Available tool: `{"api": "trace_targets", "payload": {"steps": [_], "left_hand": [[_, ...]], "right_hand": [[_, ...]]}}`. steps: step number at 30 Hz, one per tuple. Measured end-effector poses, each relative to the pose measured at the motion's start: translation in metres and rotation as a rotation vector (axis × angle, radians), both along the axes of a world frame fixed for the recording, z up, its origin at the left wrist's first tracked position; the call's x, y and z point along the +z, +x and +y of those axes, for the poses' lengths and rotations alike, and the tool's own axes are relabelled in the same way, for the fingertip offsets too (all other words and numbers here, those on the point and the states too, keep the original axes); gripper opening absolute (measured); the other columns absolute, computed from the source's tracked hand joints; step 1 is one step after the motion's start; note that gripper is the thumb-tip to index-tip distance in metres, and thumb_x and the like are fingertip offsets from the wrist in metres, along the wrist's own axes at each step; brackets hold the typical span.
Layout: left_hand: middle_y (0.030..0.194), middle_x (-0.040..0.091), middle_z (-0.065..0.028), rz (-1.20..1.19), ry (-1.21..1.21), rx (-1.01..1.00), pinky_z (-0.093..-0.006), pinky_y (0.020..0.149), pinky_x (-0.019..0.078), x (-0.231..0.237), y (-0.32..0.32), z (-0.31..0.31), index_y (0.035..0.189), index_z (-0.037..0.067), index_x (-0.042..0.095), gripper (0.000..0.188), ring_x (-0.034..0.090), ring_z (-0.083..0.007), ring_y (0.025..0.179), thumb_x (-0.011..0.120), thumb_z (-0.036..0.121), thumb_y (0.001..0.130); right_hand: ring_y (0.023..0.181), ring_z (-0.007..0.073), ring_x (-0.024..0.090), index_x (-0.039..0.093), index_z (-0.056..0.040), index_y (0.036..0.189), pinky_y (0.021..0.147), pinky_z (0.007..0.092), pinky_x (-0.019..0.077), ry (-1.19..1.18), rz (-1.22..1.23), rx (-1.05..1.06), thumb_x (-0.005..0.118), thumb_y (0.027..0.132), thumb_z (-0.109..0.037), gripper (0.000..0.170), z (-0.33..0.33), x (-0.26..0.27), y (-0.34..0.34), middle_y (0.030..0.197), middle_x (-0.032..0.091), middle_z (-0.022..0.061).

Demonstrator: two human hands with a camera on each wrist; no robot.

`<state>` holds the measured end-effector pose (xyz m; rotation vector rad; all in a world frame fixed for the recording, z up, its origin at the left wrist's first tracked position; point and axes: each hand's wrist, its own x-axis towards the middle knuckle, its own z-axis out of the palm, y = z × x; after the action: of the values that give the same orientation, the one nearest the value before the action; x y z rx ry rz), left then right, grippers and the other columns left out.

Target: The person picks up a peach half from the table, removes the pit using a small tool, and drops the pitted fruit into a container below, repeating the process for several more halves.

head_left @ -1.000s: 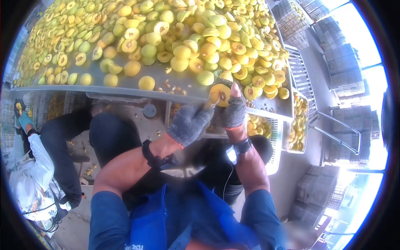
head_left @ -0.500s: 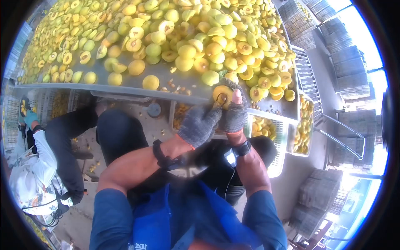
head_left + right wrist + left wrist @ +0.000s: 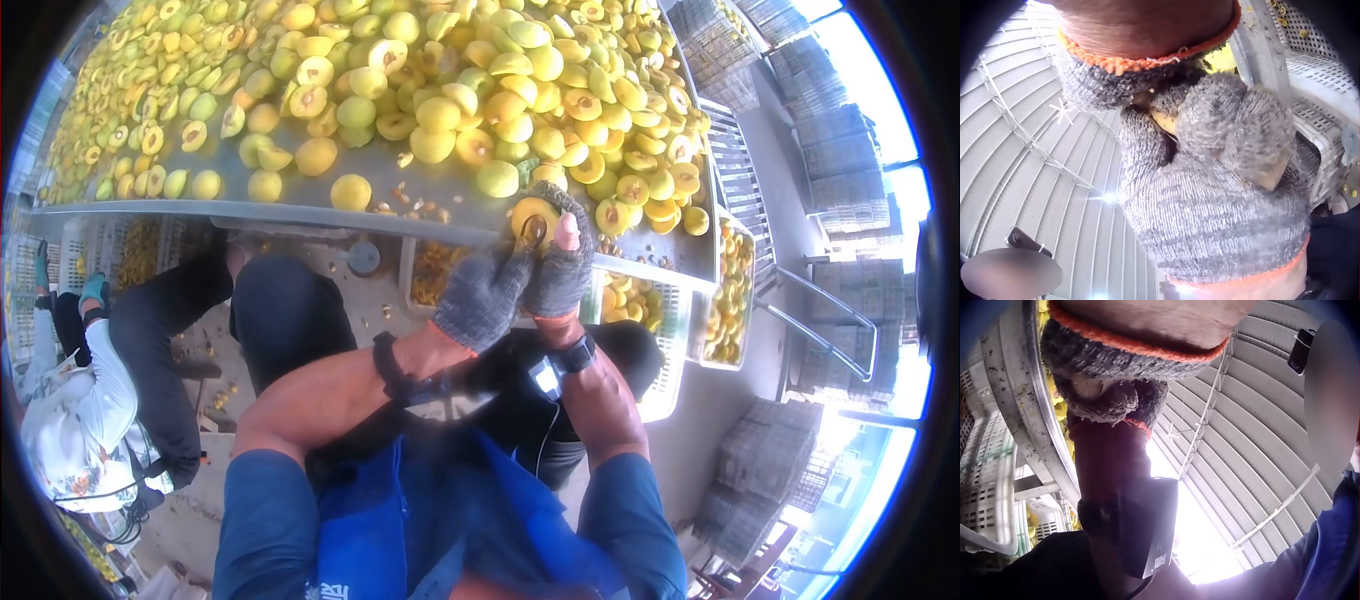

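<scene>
In the head view, my gloved right hand (image 3: pixel 560 262) holds a halved yellow fruit (image 3: pixel 531 212) at the table's near edge, its bare thumb tip beside the cut face. My gloved left hand (image 3: pixel 482 300) is curled round a tool whose thin dark loop (image 3: pixel 535 232) lies against the fruit's centre. The right wrist view shows the left glove (image 3: pixel 1204 187) wrapped round a pale handle, its end (image 3: pixel 1272 174) sticking out. In the left wrist view the gloves overlap and hide the fruit.
A sloping metal table (image 3: pixel 225 168) bears a large heap of halved fruit (image 3: pixel 440 70). Crates of fruit (image 3: pixel 728 300) stand below its right end. A metal handle frame (image 3: pixel 825 335) and stacked crates (image 3: pixel 765 450) are at the right. Another person (image 3: pixel 80 420) sits at the left.
My left hand has moved right, up against my right hand, and the tool's loop has come onto the fruit's cut face. The other person's gloved hand at the far left has shifted.
</scene>
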<state>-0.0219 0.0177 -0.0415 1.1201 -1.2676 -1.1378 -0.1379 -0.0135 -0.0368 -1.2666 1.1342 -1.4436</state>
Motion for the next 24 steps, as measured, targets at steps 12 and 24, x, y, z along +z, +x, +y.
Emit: {"api": "trace_targets", "payload": {"steps": [12,24], "left_hand": [[0.075,0.067,-0.0225,-0.028,0.120,-0.201,-0.0446,0.062,0.0476,-0.003,0.004,0.001,0.092,-0.004,0.069,0.032,0.066,-0.0385,0.068,0.058,0.026,0.100],[0.070,0.059,-0.0001,0.283,0.676,-0.551,-0.0224,0.034,0.0316,0.029,0.031,-0.014,0.102,0.005,0.063,0.022,0.048,-0.0078,0.041,0.059,0.027,0.103]], "right_hand": [[0.101,0.0190,0.063,0.066,0.0019,0.119,0.091,0.0336,0.0496,0.050,0.018,0.074,0.046,0.105,-0.040,0.049,-0.004,0.001,-0.022,0.108,0.070,0.0097],[0.078,0.0100,0.062,0.073,0.0002,0.101,0.073,0.0265,0.0500,0.305,0.088,0.264,0.053,0.103,-0.034,0.040,-0.011,0.028,-0.043,0.084,0.071,0.0035]]}}
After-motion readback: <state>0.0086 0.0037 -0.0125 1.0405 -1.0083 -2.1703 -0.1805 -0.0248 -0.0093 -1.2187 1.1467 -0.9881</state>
